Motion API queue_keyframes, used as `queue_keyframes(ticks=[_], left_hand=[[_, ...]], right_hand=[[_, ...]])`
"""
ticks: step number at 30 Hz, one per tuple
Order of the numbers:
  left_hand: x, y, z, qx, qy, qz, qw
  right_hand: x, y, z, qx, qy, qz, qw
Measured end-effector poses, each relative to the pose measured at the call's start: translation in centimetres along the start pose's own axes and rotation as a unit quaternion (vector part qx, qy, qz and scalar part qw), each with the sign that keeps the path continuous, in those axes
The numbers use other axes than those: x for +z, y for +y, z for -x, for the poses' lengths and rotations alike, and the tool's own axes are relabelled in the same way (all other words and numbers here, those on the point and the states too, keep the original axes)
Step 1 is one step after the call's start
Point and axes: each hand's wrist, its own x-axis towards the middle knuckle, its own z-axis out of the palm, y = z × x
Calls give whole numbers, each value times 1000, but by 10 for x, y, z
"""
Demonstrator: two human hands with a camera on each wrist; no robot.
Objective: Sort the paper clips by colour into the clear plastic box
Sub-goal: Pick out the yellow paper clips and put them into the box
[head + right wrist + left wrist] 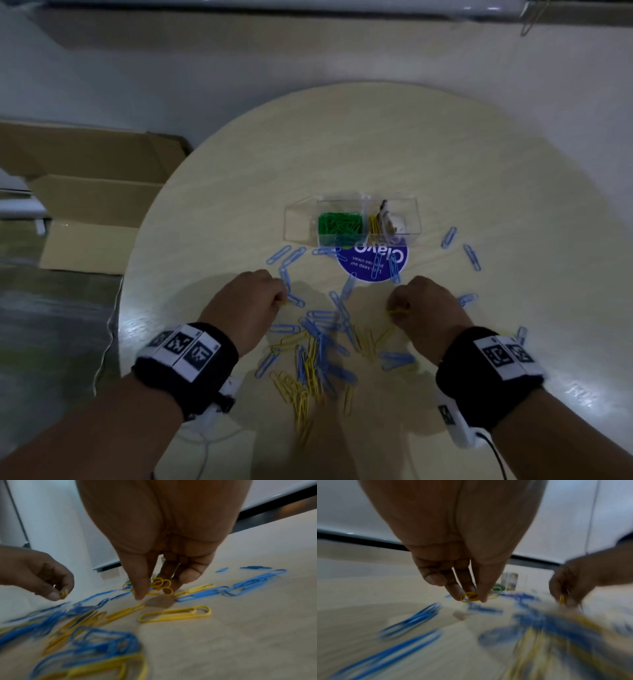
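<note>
Looking down from the head view, the round table [376, 137] has a messy pile of blue clips [329, 318] and yellow clips [301, 390] near the front edge, with more blue ones scattered out toward the box [352, 219]. That box sits mid-table, touching a purple sticker [373, 263]; its middle slot is full of green clips [339, 224] and the slot to the right has a few yellow ones. Both hands hover over the pile, the left hand [250, 298] and right hand [428, 305] each curled round something yellow. Cardboard [85, 192] lies on the floor to the left. Left wrist view is super blurry, but thumb and fingertips [481, 595] clearly pinch yellow clips off the table. Right wrist view shows the same deal: thumb and fingers [140, 588] pinching a small bunch of yellow clips just above the tabletop, loose blue and yellow ones lying all around.
</note>
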Motion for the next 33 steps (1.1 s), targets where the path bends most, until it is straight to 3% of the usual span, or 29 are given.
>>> queue_keyframes(ticks=[3,6,9,13,19,25,29,31,33], left_hand=[[-19,33,-27,-60,92,189,976],[-34,77,-69,-82,164,272,945],[-36,112,-105,-87,172,308,932],[-20,127,-131,-119,150,265,945],[-15,110,-113,-139,223,270,926],[-16,75,-60,-145,236,360,891],[-2,52,-13,-134,218,325,910],[11,41,12,-108,167,273,941],[24,32,37,-65,107,195,973]], right_hand=[[-15,6,2,15,85,-66,994],[-36,8,0,45,153,-132,978],[-55,8,-9,73,181,-211,958],[-68,7,-27,80,207,-257,941],[-71,-12,-59,56,208,-217,952],[-69,-32,-75,31,160,-123,979],[-67,-12,-49,27,232,-196,953],[-60,-5,-25,23,248,-212,945],[-46,-6,3,1,232,-157,960]])
